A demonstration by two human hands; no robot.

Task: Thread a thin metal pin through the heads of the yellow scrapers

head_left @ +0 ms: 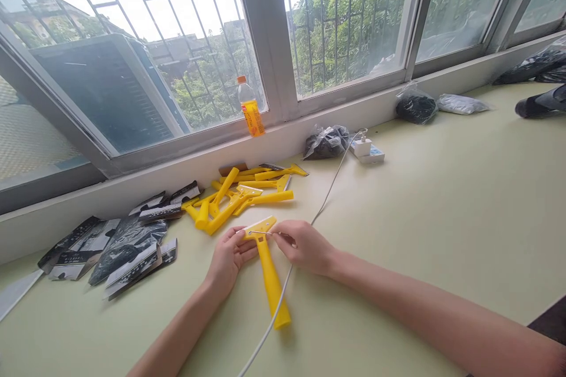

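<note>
A yellow scraper (270,274) is in front of me, its blade head away from me and its handle angled down toward me. My left hand (229,258) is closed around the left end of the head, thumb on top and fingers beneath. My right hand (304,244) pinches a thin metal hex key (260,232) that lies across the head, its far end at the left screw. A second screw shows at the head's right side. The white cable (287,283) runs under my right hand and past the handle. Beyond the hands lies a pile of yellow scrapers (230,209).
Black-and-white cardboard packages (135,268) and a dark plastic bag (126,241) lie at left. Along the windowsill are an orange-capped bottle (252,115), a bag of dark items (327,142), and a power strip (374,156) with a white charger (362,146). More bags (416,105) lie at far right.
</note>
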